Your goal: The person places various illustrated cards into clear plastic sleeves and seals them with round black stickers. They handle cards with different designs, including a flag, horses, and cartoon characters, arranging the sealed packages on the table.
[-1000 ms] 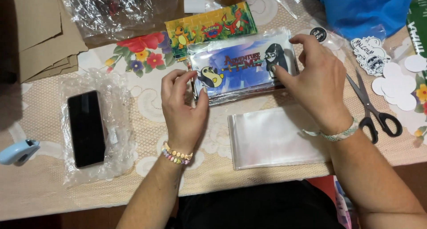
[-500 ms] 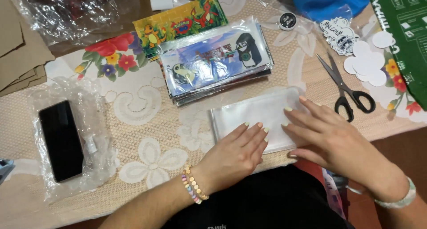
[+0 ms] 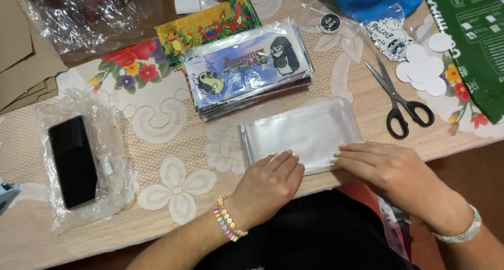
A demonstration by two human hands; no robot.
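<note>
Since half a second ago our view has drawn in slightly and both hands have slid toward the near edge of the stack of clear sleeves [image 3: 304, 133]; a full second back they were up on the stack of printed cards [image 3: 249, 73], which now lies untouched just beyond the fingertips. We note the left hand [image 3: 270, 183] flat, palm down, fingers together, tips pressing the near-left edge of the sleeves; the right hand [image 3: 388, 167] likewise flat, fingers extended leftward onto the near-right edge. The two hands sit close but not touching, a narrow gap between their fingertips; neither is clamped around anything, both merely press. We judge this pressing holds the slippery sleeves square and steady against the lace tablecloth [image 3: 173, 160], perhaps to separate the top one, though we cannot tell whether a single sleeve is lifted. Beyond the right hand lie black-handled scissors [image 3: 401, 99], blades closed, with white round cutouts [image 3: 425, 73] further out. Well to the left of the left hand a dark phone [image 3: 73, 160] rests on a crumpled clear bag [image 3: 113, 139]. A beaded bracelet [image 3: 230, 225] circles the left wrist, a pale band [image 3: 464, 230] the right
</note>
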